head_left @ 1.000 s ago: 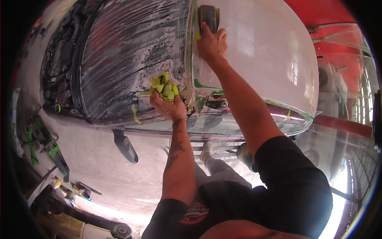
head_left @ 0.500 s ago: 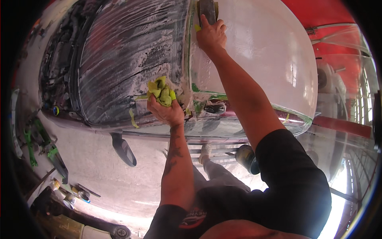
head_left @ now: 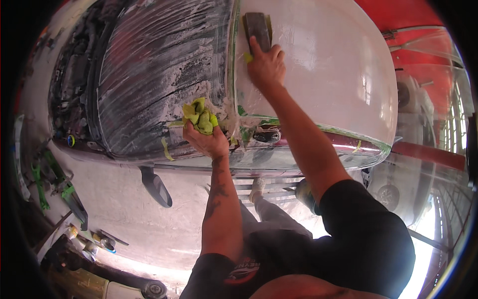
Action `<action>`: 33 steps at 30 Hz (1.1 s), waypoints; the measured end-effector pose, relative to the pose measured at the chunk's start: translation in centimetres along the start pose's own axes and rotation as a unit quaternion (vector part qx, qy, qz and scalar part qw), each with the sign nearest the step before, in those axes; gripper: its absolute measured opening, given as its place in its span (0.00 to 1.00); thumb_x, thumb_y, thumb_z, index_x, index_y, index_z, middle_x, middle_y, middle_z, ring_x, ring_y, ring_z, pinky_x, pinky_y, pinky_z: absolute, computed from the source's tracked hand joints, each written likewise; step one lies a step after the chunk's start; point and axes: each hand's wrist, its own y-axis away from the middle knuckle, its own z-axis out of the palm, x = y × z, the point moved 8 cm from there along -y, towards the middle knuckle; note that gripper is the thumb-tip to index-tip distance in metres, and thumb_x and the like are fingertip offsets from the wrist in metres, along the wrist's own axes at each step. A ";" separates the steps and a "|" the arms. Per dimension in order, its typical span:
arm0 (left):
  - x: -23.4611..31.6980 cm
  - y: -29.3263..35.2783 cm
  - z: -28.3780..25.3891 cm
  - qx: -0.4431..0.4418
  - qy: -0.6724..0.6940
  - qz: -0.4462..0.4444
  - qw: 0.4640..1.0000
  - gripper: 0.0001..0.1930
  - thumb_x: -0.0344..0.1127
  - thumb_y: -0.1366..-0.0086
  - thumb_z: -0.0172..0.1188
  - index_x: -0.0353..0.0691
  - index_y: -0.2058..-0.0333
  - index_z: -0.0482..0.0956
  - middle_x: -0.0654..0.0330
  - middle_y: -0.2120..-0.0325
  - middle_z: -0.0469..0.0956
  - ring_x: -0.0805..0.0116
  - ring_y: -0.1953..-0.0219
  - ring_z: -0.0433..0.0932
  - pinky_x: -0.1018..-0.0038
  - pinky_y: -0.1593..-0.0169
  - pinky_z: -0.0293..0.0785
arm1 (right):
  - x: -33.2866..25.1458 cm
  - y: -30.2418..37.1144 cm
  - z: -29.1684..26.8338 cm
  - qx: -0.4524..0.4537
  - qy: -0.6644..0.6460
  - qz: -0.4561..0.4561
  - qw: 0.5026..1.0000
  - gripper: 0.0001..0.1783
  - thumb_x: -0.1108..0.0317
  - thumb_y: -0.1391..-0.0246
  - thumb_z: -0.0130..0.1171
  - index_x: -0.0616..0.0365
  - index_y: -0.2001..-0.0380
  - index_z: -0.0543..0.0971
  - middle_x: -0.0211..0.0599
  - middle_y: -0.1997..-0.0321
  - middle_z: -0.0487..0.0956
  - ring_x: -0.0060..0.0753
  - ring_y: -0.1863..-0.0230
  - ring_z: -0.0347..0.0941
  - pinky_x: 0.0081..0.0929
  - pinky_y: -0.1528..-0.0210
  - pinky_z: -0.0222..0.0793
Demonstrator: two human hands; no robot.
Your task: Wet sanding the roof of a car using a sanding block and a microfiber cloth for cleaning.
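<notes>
A dark rectangular sanding block (head_left: 257, 27) backed with yellow-green is pressed flat on the glossy white car roof (head_left: 328, 65) by the right hand (head_left: 266, 67), fingers laid over its lower end. A crumpled yellow-green cloth (head_left: 199, 115) is clenched in the left hand (head_left: 206, 142) at the roof's edge, beside the plastic-masked windscreen (head_left: 159, 74) streaked with white residue.

Yellow-green rag (head_left: 200, 115), dark sanding block (head_left: 257, 26), white car roof (head_left: 323, 65)
</notes>
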 end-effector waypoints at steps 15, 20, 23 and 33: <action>-0.5 -0.2 0.2 -0.012 -0.004 -0.007 1.000 0.35 0.34 0.43 0.67 0.35 0.40 0.60 0.45 0.50 0.63 0.43 0.48 0.67 0.52 0.44 0.64 | 0.6 7.6 0.3 -0.041 0.008 -0.095 0.995 0.36 0.63 0.50 0.56 0.37 0.34 0.65 0.51 0.53 0.69 0.54 0.52 0.68 0.47 0.57 0.71; 0.4 -0.2 0.1 -0.013 0.021 -0.016 1.000 0.35 0.35 0.42 0.66 0.34 0.40 0.60 0.45 0.50 0.63 0.43 0.47 0.66 0.52 0.44 0.64 | 5.9 -1.3 -2.2 -0.023 0.024 -0.045 0.998 0.32 0.60 0.46 0.56 0.38 0.36 0.67 0.51 0.51 0.69 0.55 0.52 0.69 0.46 0.54 0.73; 1.3 -0.2 1.0 -0.019 0.031 -0.019 0.999 0.34 0.36 0.42 0.66 0.35 0.40 0.61 0.45 0.50 0.63 0.44 0.47 0.66 0.53 0.44 0.64 | 12.3 -8.6 -4.2 -0.020 0.058 0.070 0.996 0.29 0.50 0.39 0.51 0.38 0.35 0.66 0.50 0.48 0.68 0.56 0.49 0.67 0.46 0.52 0.72; 0.1 -0.1 0.0 -0.005 0.031 -0.016 0.999 0.35 0.35 0.44 0.65 0.34 0.39 0.60 0.45 0.50 0.63 0.44 0.46 0.66 0.55 0.42 0.64 | 10.1 0.8 -2.9 0.044 0.069 -0.093 0.992 0.31 0.63 0.46 0.55 0.28 0.37 0.69 0.44 0.54 0.71 0.52 0.55 0.68 0.44 0.55 0.67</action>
